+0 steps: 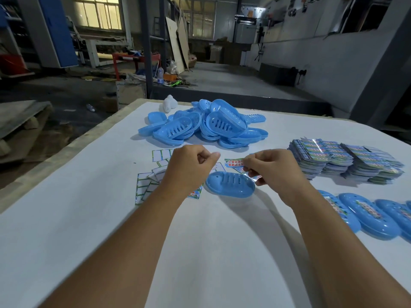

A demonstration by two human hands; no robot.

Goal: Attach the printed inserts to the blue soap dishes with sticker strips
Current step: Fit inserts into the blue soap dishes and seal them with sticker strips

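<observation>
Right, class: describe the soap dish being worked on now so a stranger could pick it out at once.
Start at the big heap of blue dishes at the far side of the white table, then come toward the person's hands. The single soap dish lies alone between the left hand and right hand, still bare, unlike the labelled dishes at right.

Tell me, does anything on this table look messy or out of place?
Mostly the sticker sheets under the left hand: they lie scattered and overlapping at odd angles. The unfinished blue soap dishes sit in a loose heap, while the printed inserts are stacked fairly neatly. Nothing looks damaged or spilled.
</observation>
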